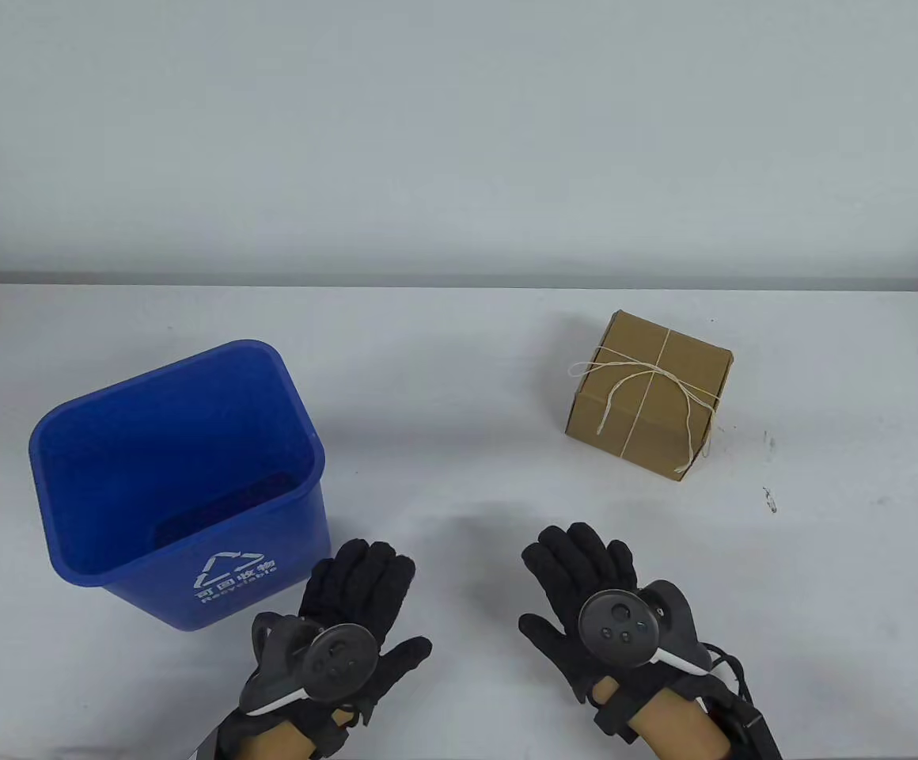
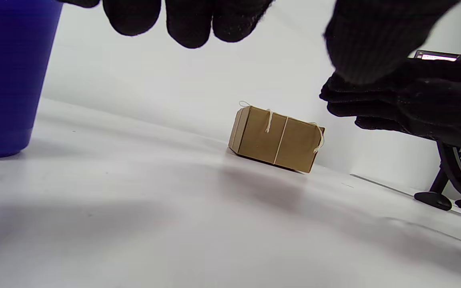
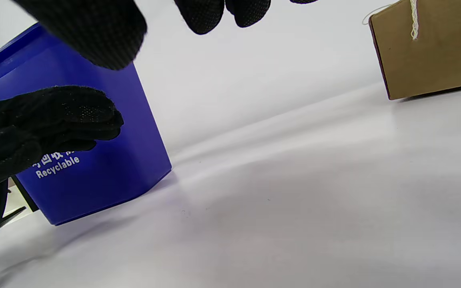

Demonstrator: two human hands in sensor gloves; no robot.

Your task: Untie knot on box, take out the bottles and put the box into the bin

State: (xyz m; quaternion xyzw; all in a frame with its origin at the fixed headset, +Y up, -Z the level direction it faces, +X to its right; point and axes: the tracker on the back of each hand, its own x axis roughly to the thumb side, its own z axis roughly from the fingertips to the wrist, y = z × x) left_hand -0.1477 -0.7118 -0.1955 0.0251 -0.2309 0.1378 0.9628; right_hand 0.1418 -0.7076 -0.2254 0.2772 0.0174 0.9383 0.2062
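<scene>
A brown cardboard box [image 1: 649,392] tied crosswise with pale string [image 1: 639,378] stands at the right of the table, its bow on top. The same box [image 2: 276,138] shows in the left wrist view, and its corner [image 3: 430,52] at the top right of the right wrist view. A blue recycling bin [image 1: 182,483] stands upright at the left, nothing visible inside it. My left hand [image 1: 348,602] and right hand [image 1: 586,578] hover near the front edge with fingers stretched out and hold nothing. Both are well short of the box. No bottles are visible.
The white table [image 1: 459,475] ends at a far edge in front of a pale wall. Small dark marks [image 1: 769,499] lie right of the box. A black stand [image 2: 450,180] is off the table's side in the left wrist view.
</scene>
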